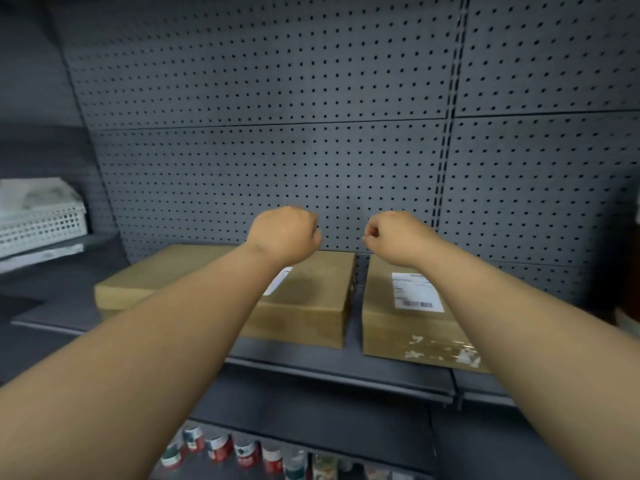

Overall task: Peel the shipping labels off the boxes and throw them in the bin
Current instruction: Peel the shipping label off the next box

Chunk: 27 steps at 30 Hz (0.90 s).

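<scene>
Boxes: left box [221, 289] and right box [408, 317] mid-frame on the shelf [311, 362]; labels unpeeled.
Hands: left hand [284, 233], right hand [394, 237] fisted, empty, above.
Labels: right label [415, 292] plain; left label [278, 280] half-hidden, may tear.
Bin: unseen; risks a hunt.

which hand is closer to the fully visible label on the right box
Right. The right hand is a fist raised just above and slightly left of the label on the right box. The left hand, also a fist, is over the left box.
</scene>
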{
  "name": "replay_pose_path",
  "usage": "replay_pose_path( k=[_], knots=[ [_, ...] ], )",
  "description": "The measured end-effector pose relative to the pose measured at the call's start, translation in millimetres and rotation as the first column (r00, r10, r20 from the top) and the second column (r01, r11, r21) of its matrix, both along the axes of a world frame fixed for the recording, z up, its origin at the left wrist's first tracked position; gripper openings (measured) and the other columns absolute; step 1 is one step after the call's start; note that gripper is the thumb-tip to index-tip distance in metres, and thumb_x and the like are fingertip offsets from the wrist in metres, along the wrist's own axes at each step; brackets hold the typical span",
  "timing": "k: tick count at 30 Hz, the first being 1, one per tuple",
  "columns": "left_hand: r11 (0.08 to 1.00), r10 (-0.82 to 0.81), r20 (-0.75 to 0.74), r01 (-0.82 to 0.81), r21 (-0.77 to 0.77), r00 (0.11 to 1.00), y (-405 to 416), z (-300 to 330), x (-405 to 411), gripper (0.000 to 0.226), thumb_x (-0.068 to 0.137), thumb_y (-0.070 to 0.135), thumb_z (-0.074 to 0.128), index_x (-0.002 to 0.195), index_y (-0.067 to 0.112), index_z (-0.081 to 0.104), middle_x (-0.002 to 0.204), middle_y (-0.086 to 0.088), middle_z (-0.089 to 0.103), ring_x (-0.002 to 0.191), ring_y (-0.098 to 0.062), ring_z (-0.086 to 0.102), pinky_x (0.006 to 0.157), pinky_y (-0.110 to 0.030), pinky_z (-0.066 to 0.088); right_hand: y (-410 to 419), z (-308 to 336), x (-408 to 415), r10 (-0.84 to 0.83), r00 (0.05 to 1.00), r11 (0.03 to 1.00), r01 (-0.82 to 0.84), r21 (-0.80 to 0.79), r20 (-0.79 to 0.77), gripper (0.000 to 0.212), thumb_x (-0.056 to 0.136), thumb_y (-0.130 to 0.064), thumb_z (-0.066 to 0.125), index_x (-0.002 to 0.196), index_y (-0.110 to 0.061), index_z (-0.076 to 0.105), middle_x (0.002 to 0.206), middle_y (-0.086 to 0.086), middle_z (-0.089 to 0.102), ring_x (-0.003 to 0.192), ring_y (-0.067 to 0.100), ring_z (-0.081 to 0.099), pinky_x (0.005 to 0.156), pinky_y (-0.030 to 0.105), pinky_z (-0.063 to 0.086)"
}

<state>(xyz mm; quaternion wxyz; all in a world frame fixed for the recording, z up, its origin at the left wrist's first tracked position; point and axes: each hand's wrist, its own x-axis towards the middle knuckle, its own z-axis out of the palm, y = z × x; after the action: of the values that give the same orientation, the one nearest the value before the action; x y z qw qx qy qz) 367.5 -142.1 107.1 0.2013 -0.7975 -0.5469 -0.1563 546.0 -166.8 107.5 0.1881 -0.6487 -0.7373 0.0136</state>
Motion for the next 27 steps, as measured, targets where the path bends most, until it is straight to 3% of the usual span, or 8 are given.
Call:
replay_pose_path(
  k=[5, 8, 10, 12, 16, 22, 27],
  knots=[
    [0.999, 0.048, -0.004, -0.048, 0.007, 0.999, 1, -12, -56, 0.025, 0.093, 0.024, 0.04, 0.08, 0.008, 0.053, 0.08, -0.006, 0.053, 0.069, -0.027, 0.05, 0.055, -0.026, 0.035, 6, -20, -48, 0.009, 1.0, 1.0, -0.01, -0.023, -0.009, 0.024, 0.092, -0.018, 0.044, 0.103, -0.009, 0.063, 0.107, 0.01, 0.065, 0.095, 0.027, 0.061, 0.081, 0.04, 0.052],
    [0.998, 0.067, 0.0, -0.067, -0.004, 0.998, 3, -18, -76, 0.027, 0.094, 0.025, 0.039, 0.084, 0.007, 0.057, 0.082, -0.006, 0.054, 0.073, -0.028, 0.054, 0.061, -0.029, 0.039, 8, -27, -67, 0.024, 1.0, 0.999, -0.024, -0.034, -0.012, 0.027, 0.089, -0.013, 0.045, 0.103, -0.001, 0.065, 0.108, 0.018, 0.067, 0.087, 0.03, 0.063, 0.075, 0.039, 0.052],
    [0.997, 0.074, -0.008, -0.074, -0.003, 0.997, 4, -22, -86, 0.028, 0.095, 0.027, 0.039, 0.083, 0.007, 0.056, 0.082, -0.005, 0.053, 0.073, -0.027, 0.055, 0.058, -0.028, 0.037, 11, -31, -74, 0.024, 1.0, 0.999, -0.024, -0.032, 0.006, 0.025, 0.088, -0.014, 0.046, 0.101, -0.004, 0.065, 0.108, 0.016, 0.067, 0.093, 0.03, 0.063, 0.079, 0.039, 0.053],
    [0.996, 0.088, -0.002, -0.088, 0.0, 0.996, 5, -25, -92, 0.027, 0.095, 0.028, 0.04, 0.082, 0.009, 0.055, 0.08, -0.003, 0.052, 0.072, -0.026, 0.052, 0.054, -0.027, 0.032, 13, -33, -78, 0.027, 0.999, 0.999, -0.026, -0.035, 0.026, 0.022, 0.088, -0.018, 0.047, 0.099, -0.008, 0.064, 0.105, 0.01, 0.066, 0.094, 0.027, 0.062, 0.078, 0.038, 0.052],
    [0.994, 0.109, 0.017, -0.109, -0.002, 0.994, 6, -27, -99, 0.028, 0.094, 0.03, 0.041, 0.086, 0.01, 0.058, 0.084, -0.004, 0.055, 0.075, -0.025, 0.051, 0.063, -0.029, 0.038, 19, -38, -83, 0.047, 0.998, 0.998, -0.046, -0.031, 0.041, 0.025, 0.087, -0.016, 0.047, 0.102, -0.004, 0.064, 0.109, 0.014, 0.066, 0.1, 0.031, 0.062, 0.084, 0.044, 0.053],
    [0.991, 0.134, 0.047, -0.134, -0.009, 0.99, 14, -27, -100, 0.027, 0.093, 0.028, 0.041, 0.095, 0.012, 0.061, 0.099, -0.006, 0.063, 0.078, -0.023, 0.051, 0.067, -0.029, 0.039, 35, -36, -80, 0.084, 0.995, 0.995, -0.081, -0.054, 0.061, 0.018, 0.088, -0.019, 0.048, 0.095, -0.012, 0.063, 0.104, 0.004, 0.064, 0.095, 0.024, 0.06, 0.081, 0.038, 0.052],
    [0.985, 0.166, 0.063, -0.164, -0.046, 0.984, 18, -36, -98, 0.027, 0.094, 0.03, 0.041, 0.1, 0.015, 0.061, 0.105, -0.006, 0.064, 0.091, -0.027, 0.06, 0.069, -0.029, 0.039, 46, -44, -80, 0.143, 0.985, 0.987, -0.136, -0.081, 0.092, 0.015, 0.089, -0.019, 0.047, 0.091, -0.016, 0.061, 0.102, 0.001, 0.061, 0.097, 0.023, 0.058, 0.081, 0.036, 0.05]
  ],
)
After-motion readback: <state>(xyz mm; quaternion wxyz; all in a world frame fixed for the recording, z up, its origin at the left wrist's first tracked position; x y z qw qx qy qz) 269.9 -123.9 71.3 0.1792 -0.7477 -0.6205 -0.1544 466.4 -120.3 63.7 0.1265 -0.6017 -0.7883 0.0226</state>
